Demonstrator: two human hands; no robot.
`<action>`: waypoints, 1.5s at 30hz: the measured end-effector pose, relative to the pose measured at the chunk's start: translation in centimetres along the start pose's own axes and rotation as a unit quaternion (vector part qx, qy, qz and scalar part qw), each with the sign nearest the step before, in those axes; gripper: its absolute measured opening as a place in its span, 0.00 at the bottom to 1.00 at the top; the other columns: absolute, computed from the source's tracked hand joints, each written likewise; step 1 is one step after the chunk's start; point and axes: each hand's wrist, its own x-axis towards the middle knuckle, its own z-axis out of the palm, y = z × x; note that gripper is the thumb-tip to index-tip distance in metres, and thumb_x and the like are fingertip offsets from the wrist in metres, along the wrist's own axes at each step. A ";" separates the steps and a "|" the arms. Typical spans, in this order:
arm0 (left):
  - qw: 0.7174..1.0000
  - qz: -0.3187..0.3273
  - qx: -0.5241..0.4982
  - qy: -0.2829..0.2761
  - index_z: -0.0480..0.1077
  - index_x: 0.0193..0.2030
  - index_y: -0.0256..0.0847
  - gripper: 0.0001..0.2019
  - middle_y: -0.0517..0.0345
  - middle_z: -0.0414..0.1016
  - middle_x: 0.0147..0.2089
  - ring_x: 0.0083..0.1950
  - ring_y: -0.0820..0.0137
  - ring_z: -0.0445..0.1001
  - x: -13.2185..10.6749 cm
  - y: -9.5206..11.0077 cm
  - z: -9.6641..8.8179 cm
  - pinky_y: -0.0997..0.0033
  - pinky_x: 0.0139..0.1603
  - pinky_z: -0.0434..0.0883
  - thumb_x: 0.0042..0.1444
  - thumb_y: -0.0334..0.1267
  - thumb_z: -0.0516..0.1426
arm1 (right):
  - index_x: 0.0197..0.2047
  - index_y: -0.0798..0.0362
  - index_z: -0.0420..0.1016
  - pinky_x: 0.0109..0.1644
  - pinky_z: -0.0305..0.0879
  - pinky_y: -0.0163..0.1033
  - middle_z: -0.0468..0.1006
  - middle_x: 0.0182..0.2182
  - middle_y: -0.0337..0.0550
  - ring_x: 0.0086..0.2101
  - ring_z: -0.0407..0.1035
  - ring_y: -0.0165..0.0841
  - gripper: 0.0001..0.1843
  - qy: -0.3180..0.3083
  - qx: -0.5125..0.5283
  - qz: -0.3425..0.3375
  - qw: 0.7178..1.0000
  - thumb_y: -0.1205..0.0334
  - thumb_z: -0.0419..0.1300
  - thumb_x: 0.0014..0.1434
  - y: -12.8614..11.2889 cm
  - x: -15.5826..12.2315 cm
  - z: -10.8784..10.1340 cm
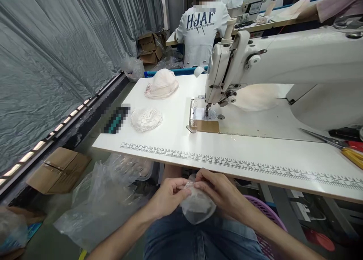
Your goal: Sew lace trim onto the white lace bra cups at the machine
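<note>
A pale, sheer rounded fabric piece with a lacy upper edge hangs above my lap, just in front of the table edge. My left hand pinches that edge from the left between thumb and fingers. From the right, my right hand pinches the same edge, its thumb near the other thumb. On the white table lie a white lace piece and, farther back, a pale pink cup-shaped fabric stack. The white sewing machine stands right of them, its needle area apart from both hands.
A printed ruler runs along the front table edge. Scissors and a yellow-handled tool lie at the right. Clear plastic bags and a cardboard box are at left; a purple basket is below. A person sits ahead.
</note>
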 end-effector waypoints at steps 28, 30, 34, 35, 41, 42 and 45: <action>0.989 -0.096 -0.069 -0.087 0.77 0.40 0.35 0.18 0.51 0.78 0.33 0.32 0.71 0.72 -1.7 -2.1 -3.4 0.75 0.36 0.66 0.49 0.48 0.62 | 0.56 0.48 0.58 0.51 0.59 0.40 0.67 0.48 0.45 0.47 0.63 0.34 0.15 -0.088 0.095 -0.058 0.990 0.60 0.45 0.67 0.9 -1.6 1.1; 0.988 -0.090 -0.062 -0.105 0.77 0.40 0.35 0.17 0.51 0.78 0.33 0.33 0.71 0.72 -1.6 -2.2 -3.4 0.76 0.36 0.66 0.50 0.47 0.62 | 0.59 0.47 0.56 0.52 0.59 0.40 0.66 0.51 0.45 0.50 0.60 0.36 0.23 -0.136 0.124 -0.066 0.981 0.53 0.53 0.62 1.1 -1.1 1.0; 0.989 -0.085 -0.052 -0.109 0.77 0.41 0.36 0.17 0.52 0.78 0.34 0.32 0.72 0.72 -1.5 -2.2 -3.6 0.77 0.35 0.66 0.51 0.47 0.61 | 0.45 0.49 0.71 0.40 0.61 0.36 0.71 0.38 0.41 0.40 0.64 0.36 0.23 -0.174 0.106 -0.012 0.979 0.47 0.65 0.49 1.8 -0.3 1.2; 0.990 -0.084 -0.047 -0.103 0.77 0.41 0.36 0.17 0.52 0.78 0.33 0.32 0.72 0.71 -1.5 -2.2 -3.7 0.77 0.35 0.65 0.51 0.48 0.61 | 0.39 0.51 0.72 0.37 0.60 0.35 0.70 0.34 0.40 0.37 0.64 0.35 0.19 -0.171 0.102 -0.004 0.980 0.47 0.65 0.49 2.0 -0.2 1.4; 0.990 -0.083 -0.022 -0.113 0.77 0.40 0.35 0.18 0.53 0.77 0.33 0.32 0.74 0.69 -1.3 -2.4 -3.9 0.79 0.34 0.64 0.50 0.48 0.61 | 0.26 0.54 0.69 0.30 0.53 0.32 0.66 0.22 0.33 0.29 0.62 0.29 0.13 -0.185 0.149 0.000 0.971 0.54 0.63 0.54 2.5 -0.2 1.6; 0.989 -0.083 -0.019 -0.120 0.77 0.40 0.35 0.17 0.53 0.77 0.33 0.32 0.74 0.69 -1.2 -2.5 -3.9 0.79 0.34 0.64 0.50 0.47 0.62 | 0.26 0.54 0.69 0.29 0.53 0.31 0.65 0.22 0.33 0.29 0.61 0.29 0.12 -0.188 0.153 0.006 0.970 0.55 0.62 0.54 2.5 -0.2 1.6; 0.990 -0.079 0.012 -0.120 0.77 0.38 0.34 0.16 0.55 0.76 0.31 0.30 0.75 0.68 -0.9 -2.7 -3.5 0.79 0.33 0.63 0.46 0.44 0.64 | 0.27 0.54 0.70 0.28 0.52 0.31 0.66 0.22 0.33 0.27 0.62 0.28 0.11 -0.191 0.162 0.010 0.968 0.56 0.62 0.54 2.7 -0.2 1.6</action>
